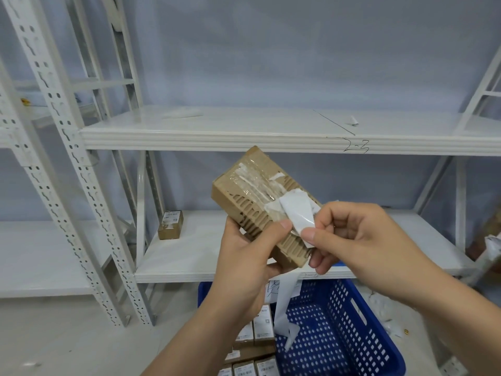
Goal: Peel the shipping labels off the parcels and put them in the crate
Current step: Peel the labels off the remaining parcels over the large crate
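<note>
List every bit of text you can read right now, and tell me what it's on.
"2-3": handwritten on the upper white metal shelf's front edge.
Printed labels on the small brown cardboard box on the lower shelf and on the boxes at the bottom of the view: too small to read.
Handwriting on the white paper strip by the blue plastic crate: partly hidden, unreadable.

— What's the parcel (pixel 226 198) made of?
— Matt brown cardboard, torn to rough ribbed corrugation, with glossy clear tape (pixel 252 183) across its top.
— The label (pixel 296 213) on it?
— Smooth white paper.
— Below the parcel?
— A blue plastic crate (pixel 339 329), perforated and slightly shiny. Behind the parcel are smooth white painted-metal shelves (pixel 217 137).
</note>
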